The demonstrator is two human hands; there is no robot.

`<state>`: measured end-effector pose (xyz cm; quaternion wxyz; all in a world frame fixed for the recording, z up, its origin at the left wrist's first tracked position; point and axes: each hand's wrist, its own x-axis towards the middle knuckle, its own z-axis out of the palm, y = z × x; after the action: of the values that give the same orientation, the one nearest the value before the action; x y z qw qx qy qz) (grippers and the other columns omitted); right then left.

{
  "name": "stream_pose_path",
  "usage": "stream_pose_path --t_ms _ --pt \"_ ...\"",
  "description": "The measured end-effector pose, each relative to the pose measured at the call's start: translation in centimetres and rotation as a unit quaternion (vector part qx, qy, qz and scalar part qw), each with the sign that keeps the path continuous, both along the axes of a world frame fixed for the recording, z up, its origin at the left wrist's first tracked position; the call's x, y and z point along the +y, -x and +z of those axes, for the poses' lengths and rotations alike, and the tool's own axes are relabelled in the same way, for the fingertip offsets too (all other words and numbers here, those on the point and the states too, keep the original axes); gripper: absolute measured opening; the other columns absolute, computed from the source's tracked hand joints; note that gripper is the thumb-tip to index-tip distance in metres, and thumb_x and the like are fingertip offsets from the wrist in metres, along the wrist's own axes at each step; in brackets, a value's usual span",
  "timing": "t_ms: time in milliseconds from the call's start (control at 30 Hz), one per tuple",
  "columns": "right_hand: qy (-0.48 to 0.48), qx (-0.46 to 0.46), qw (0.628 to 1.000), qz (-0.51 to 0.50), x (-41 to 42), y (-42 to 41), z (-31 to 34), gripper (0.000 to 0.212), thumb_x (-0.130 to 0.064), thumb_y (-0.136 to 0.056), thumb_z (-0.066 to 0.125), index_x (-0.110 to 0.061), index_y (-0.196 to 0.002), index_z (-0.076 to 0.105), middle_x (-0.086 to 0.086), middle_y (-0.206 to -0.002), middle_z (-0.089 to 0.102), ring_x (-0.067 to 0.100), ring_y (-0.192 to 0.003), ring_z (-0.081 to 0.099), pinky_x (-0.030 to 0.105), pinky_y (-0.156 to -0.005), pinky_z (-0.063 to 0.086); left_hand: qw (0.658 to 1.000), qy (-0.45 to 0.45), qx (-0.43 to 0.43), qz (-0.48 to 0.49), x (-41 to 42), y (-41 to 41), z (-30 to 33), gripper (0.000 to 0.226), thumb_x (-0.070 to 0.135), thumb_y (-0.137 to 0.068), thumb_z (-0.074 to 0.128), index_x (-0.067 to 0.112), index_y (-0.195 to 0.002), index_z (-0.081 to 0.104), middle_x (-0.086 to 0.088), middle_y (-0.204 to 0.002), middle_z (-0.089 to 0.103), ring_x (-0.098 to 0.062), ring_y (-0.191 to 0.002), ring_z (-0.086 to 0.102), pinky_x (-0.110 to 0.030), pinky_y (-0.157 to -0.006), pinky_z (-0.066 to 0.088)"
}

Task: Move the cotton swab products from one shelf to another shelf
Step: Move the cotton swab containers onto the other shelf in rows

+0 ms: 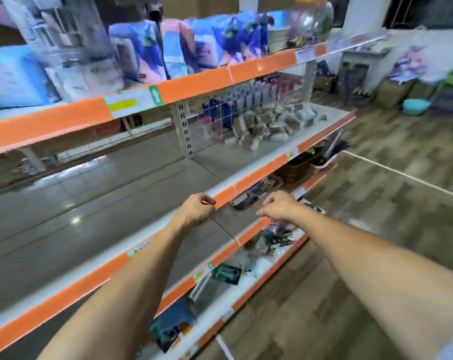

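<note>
A heap of small grey-white cotton swab packs (267, 126) lies on the right part of the middle shelf (142, 183), behind a wire grid. Both my arms reach forward at that shelf's orange front edge. My left hand (198, 210) is in front of the edge with its fingers curled, and I see nothing in it. My right hand (277, 206) hangs a little to the right with curled fingers pointing down. Blurred clear packets (274, 237) on the lower shelf lie just under it. I cannot make out whether it holds one.
The upper shelf (194, 81) carries blue and white tissue packs. Lower shelves (220, 302) hold mixed small packets and a metal tube. Hanging dark items show behind the wire grid (246, 100). Wood-pattern floor, a teal basin (415, 106) and boxes lie to the right.
</note>
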<state>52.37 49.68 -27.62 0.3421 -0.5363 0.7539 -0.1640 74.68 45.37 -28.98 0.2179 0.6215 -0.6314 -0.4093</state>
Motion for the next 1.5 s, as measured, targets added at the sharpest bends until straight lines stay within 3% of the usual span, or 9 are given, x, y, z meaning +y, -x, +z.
stream_pose_path --t_ms 167,367,567,667,800,933,1167,1367,1500 --pt "-0.001 0.008 0.999 -0.051 -0.6 5.0 -0.8 0.028 -0.023 -0.083 0.072 -0.016 -0.063 0.054 0.000 -0.058 0.048 0.018 -0.057 0.047 0.023 -0.051 0.034 0.999 -0.001 -0.012 -0.045 -3.5 5.6 -0.8 0.012 0.007 -0.090 0.059 0.018 -0.091 0.060 -0.001 -0.072 0.056 -0.012 -0.050 0.041 -0.021 -0.048 0.034" --pt "0.020 -0.019 0.991 -0.133 -3.5 9.4 -2.9 0.025 -0.022 -0.079 0.077 -0.020 -0.063 0.058 0.003 -0.084 0.065 0.022 -0.088 0.063 0.027 -0.079 0.050 0.997 -0.010 0.004 -0.075 -7.9 11.5 -2.2 0.021 0.005 -0.090 0.058 0.017 -0.074 0.057 0.002 -0.057 0.053 -0.006 -0.039 0.043 -0.018 -0.044 0.036" --pt "0.025 -0.061 0.983 -0.170 -7.6 13.4 -3.3 0.025 -0.014 -0.085 0.073 -0.023 -0.066 0.059 -0.003 -0.080 0.063 0.019 -0.084 0.063 0.022 -0.068 0.047 0.994 -0.013 0.010 -0.107 -13.4 16.5 -2.5 0.017 0.004 -0.090 0.056 0.017 -0.080 0.059 -0.002 -0.063 0.053 -0.006 -0.040 0.044 -0.018 -0.042 0.034" --pt "0.039 -0.062 0.980 -0.184 -11.3 15.3 -3.3 0.016 -0.019 -0.083 0.075 -0.017 -0.079 0.060 0.008 -0.103 0.066 0.026 -0.103 0.064 0.030 -0.089 0.051 0.993 -0.024 0.017 -0.113 -16.8 18.6 -1.8 0.017 -0.007 -0.089 0.052 0.009 -0.087 0.058 -0.011 -0.067 0.055 -0.003 -0.031 0.044 -0.015 -0.037 0.037" --pt "0.049 -0.062 0.980 -0.185 -15.8 17.5 -3.2 0.024 -0.022 -0.079 0.077 -0.019 -0.075 0.054 0.007 -0.093 0.062 0.022 -0.084 0.060 0.031 -0.080 0.050 0.993 -0.011 0.002 -0.115 -22.1 20.6 -1.8 0.018 0.002 -0.089 0.054 0.014 -0.093 0.067 -0.005 -0.073 0.057 -0.015 -0.060 0.049 -0.023 -0.060 0.039" --pt "0.059 -0.075 0.977 -0.192 -19.4 19.4 -3.2 0.022 -0.025 -0.079 0.077 -0.026 -0.079 0.055 0.000 -0.089 0.060 0.023 -0.087 0.060 0.029 -0.062 0.045 0.990 0.019 -0.026 -0.138 -25.5 22.0 -1.2 0.014 0.007 -0.089 0.057 0.019 -0.092 0.063 -0.003 -0.070 0.054 -0.020 -0.065 0.046 -0.026 -0.065 0.038" --pt "0.059 -0.082 0.980 -0.171 -25.0 22.1 -4.2 0.017 -0.018 -0.082 0.076 -0.021 -0.080 0.060 -0.002 -0.076 0.056 0.017 -0.072 0.055 0.029 -0.077 0.046 0.991 0.021 -0.051 -0.125 -29.9 23.4 -1.7 0.016 0.007 -0.082 0.057 0.022 -0.082 0.051 -0.007 -0.082 0.047 -0.016 -0.074 0.046 -0.029 -0.066 0.032" --pt "0.063 -0.055 0.987 -0.139 -29.4 24.1 -4.6 0.017 -0.024 -0.079 0.076 -0.022 -0.092 0.066 0.000 -0.104 0.065 0.017 -0.100 0.062 0.024 -0.085 0.047 0.999 0.032 -0.013 -0.017 -33.0 23.7 -2.8 0.032 0.022 -0.082 0.063 0.016 -0.113 0.059 -0.010 -0.107 0.062 -0.025 -0.089 0.061 -0.029 -0.066 0.048" --pt "0.062 -0.070 0.992 -0.089 -33.7 26.0 -4.9 0.025 -0.026 -0.079 0.076 -0.020 -0.101 0.067 0.004 -0.102 0.068 0.020 -0.087 0.068 0.026 -0.081 0.053 0.995 0.092 -0.014 0.046 -34.3 25.1 -2.3 0.013 0.034 -0.079 0.058 0.024 -0.088 0.057 -0.013 -0.098 0.065 -0.033 -0.091 0.064 -0.049 -0.081 0.054"
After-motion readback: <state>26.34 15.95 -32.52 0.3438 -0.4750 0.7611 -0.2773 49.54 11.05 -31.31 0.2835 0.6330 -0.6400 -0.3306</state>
